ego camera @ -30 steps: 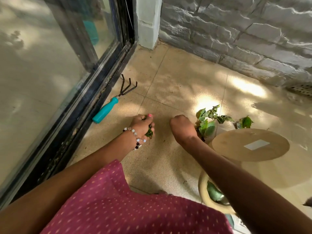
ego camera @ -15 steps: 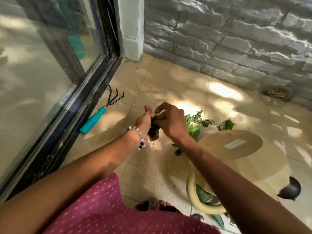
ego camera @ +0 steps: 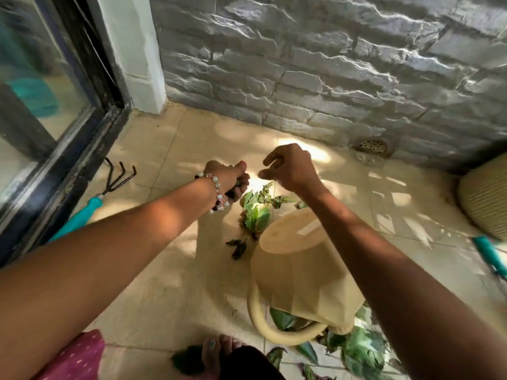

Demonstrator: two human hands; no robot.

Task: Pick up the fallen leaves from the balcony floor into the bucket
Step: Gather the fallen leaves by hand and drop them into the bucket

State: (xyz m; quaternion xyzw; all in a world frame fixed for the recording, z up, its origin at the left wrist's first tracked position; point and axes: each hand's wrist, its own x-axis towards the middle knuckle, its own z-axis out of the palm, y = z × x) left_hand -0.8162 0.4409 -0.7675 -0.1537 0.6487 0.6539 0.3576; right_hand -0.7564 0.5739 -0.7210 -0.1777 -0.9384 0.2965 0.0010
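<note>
While the beige bucket [ego camera: 304, 272] lies tipped on its side on the tiled floor [ego camera: 170, 270], green leaves [ego camera: 256, 212] are seen piled just beyond its base and more at its mouth. Dark leaves are gripped in the left hand [ego camera: 229, 179] beyond the bucket; the right hand [ego camera: 290, 167] is held beside it, fingers loosely curled, empty. A teal-handled rake [ego camera: 90, 207] lies left of the bucket.

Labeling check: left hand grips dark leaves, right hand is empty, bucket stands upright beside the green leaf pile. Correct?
One error: the bucket is not upright; the head view shows it tipped on its side, mouth toward the person. Left hand does grip dark leaves, right hand holds nothing, green leaf pile lies beside it.
</note>
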